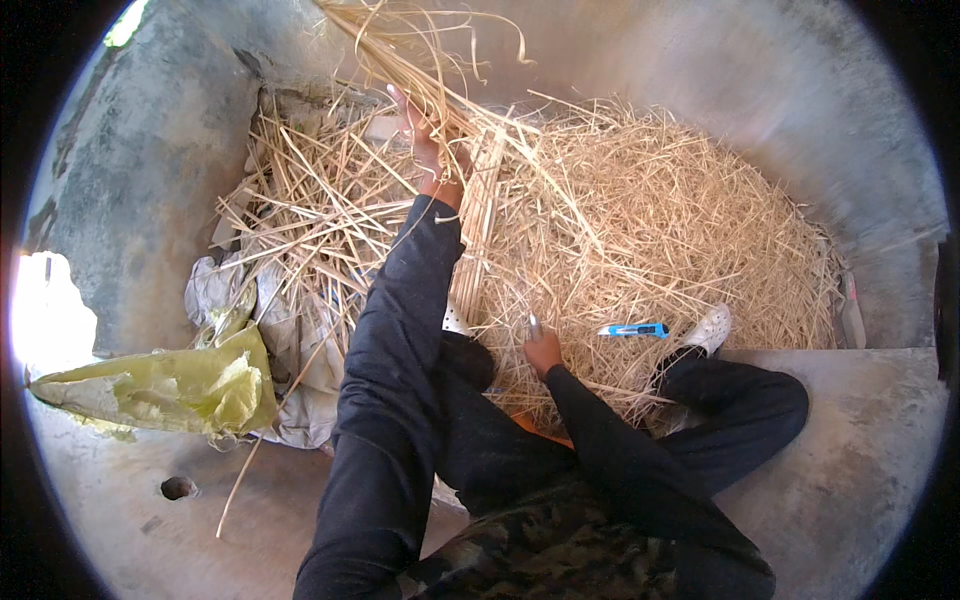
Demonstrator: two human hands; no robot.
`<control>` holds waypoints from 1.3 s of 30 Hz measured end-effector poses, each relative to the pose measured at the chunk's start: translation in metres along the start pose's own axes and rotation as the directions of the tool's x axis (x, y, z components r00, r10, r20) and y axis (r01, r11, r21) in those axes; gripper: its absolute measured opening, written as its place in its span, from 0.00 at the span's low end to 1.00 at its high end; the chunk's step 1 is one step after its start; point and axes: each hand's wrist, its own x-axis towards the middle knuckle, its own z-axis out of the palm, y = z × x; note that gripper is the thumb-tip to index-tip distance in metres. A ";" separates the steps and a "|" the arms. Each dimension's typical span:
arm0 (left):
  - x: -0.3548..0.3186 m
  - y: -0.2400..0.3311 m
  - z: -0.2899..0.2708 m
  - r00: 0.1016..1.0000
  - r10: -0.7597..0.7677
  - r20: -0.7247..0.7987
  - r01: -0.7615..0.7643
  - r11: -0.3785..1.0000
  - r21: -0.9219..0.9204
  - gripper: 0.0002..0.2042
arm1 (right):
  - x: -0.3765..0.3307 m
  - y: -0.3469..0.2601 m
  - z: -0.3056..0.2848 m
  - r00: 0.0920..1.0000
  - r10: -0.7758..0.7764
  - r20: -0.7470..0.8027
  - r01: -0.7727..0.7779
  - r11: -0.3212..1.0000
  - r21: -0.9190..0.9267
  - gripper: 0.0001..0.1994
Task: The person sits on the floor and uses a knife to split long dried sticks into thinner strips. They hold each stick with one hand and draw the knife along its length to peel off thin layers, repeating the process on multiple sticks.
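My left hand (428,150) reaches far forward at a bundle of dry straw strips (385,50). One finger sticks out to the left; loose curled strips hang over the hand and partly hide its grip. Beneath the wrist lies a row of straight pale stalks (484,195). My right hand (543,352) is closed low over the straw, near my lap. A short greyish tip (535,326) shows above its fist; the rest of that tool is hidden. Right of this hand, a blue utility knife (633,329) rests on the straw heap (670,210).
Longer loose stalks (310,190) lie crosswise at the left. A torn yellow-green sack (170,385) and greyish sheeting (295,350) lie nearer. Curved concrete walls (790,90) surround the heap. My shoe (710,328) rests at its right edge. The concrete at lower left has a hole (179,488).
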 end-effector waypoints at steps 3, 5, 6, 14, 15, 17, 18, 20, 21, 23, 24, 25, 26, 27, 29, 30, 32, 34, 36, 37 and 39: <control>-0.010 0.002 0.003 0.993 -0.106 0.042 0.111 0.984 -0.139 0.28 | 0.017 0.035 -0.001 0.962 0.251 0.109 -0.255 0.967 0.025 0.11; -0.003 0.014 -0.018 0.989 -0.128 0.073 0.137 0.981 -0.136 0.26 | -0.010 -0.008 -0.021 0.896 0.268 0.354 -0.344 0.923 0.173 0.12; 0.001 0.013 -0.029 0.987 -0.135 0.085 0.147 0.977 -0.157 0.25 | -0.031 -0.046 -0.033 0.916 0.279 0.288 -0.361 0.886 0.292 0.10; 0.037 -0.022 -0.050 0.713 -0.085 0.696 0.490 0.771 -0.407 0.18 | -0.011 -0.035 0.010 0.987 -0.108 0.122 0.054 0.924 0.378 0.08; 0.062 -0.017 -0.067 0.486 -0.002 0.874 0.495 0.825 -0.273 0.18 | -0.012 -0.039 0.018 0.984 -0.057 0.169 -0.002 0.943 0.332 0.08; 0.086 -0.009 -0.059 0.057 0.107 0.993 0.437 0.891 -0.122 0.18 | -0.007 -0.033 0.018 0.973 0.083 0.215 -0.129 0.970 0.208 0.08; 0.047 -0.016 -0.024 0.549 0.011 0.836 0.401 0.874 -0.275 0.18 | 0.019 -0.007 0.011 0.985 0.076 0.153 -0.112 0.963 0.245 0.08; 0.001 0.004 -0.035 0.915 -0.181 0.359 0.282 0.926 -0.251 0.17 | -0.008 -0.048 -0.005 0.959 0.149 0.242 -0.248 0.855 0.457 0.08; 0.008 0.013 -0.033 0.936 -0.183 0.301 0.264 0.930 -0.255 0.16 | -0.010 -0.062 -0.005 0.982 0.050 0.179 -0.123 0.898 0.423 0.08; 0.010 0.025 -0.032 0.938 -0.197 0.284 0.274 0.925 -0.262 0.17 | -0.022 -0.072 0.002 0.987 -0.137 0.087 0.101 0.938 0.331 0.09; 0.005 0.035 -0.019 0.942 -0.248 0.227 0.300 0.923 -0.239 0.18 | -0.024 -0.073 0.000 0.979 -0.199 0.032 0.182 0.940 0.290 0.09; 0.001 0.040 -0.011 0.940 -0.296 0.168 0.329 0.919 -0.218 0.18 | -0.027 -0.074 -0.003 0.965 -0.261 -0.019 0.258 0.935 0.243 0.09; 0.002 0.043 -0.011 0.944 -0.263 0.198 0.306 0.923 -0.232 0.19 | -0.032 -0.074 -0.004 0.942 -0.329 -0.060 0.335 0.922 0.193 0.09; 0.002 0.042 -0.003 0.952 -0.265 0.153 0.290 0.941 -0.174 0.21 | -0.029 -0.055 -0.005 0.979 -0.201 0.021 0.197 0.973 0.121 0.11; 0.004 0.037 0.001 0.932 -0.363 0.010 0.355 0.903 -0.240 0.22 | -0.014 -0.022 -0.003 0.993 0.015 0.121 -0.021 0.999 0.046 0.13; 0.007 0.040 0.001 0.948 -0.320 -0.002 0.315 0.934 -0.169 0.24 | -0.015 -0.034 -0.005 0.981 0.099 0.165 -0.108 0.993 0.048 0.13; 0.007 0.044 0.000 0.972 -0.232 -0.025 0.231 0.972 -0.030 0.28 | -0.024 -0.060 -0.019 0.962 0.175 0.209 -0.220 0.951 0.215 0.10; -0.005 0.047 0.003 0.955 -0.284 -0.089 0.280 0.958 -0.059 0.28 | -0.044 -0.064 -0.028 0.949 0.190 0.250 -0.272 0.894 0.355 0.10; 0.002 0.046 0.008 0.949 -0.310 -0.067 0.301 0.947 -0.113 0.27 | -0.046 -0.062 -0.021 0.996 -0.072 0.042 0.053 0.936 0.347 0.10; 0.005 0.042 0.010 0.946 -0.322 -0.031 0.314 0.937 -0.152 0.27 | -0.041 -0.060 -0.024 0.992 -0.115 0.046 0.098 0.954 0.283 0.11; 0.005 0.042 0.003 0.937 -0.347 0.025 0.345 0.916 -0.206 0.27 | -0.048 -0.085 -0.041 0.978 -0.190 0.089 0.175 0.972 0.159 0.13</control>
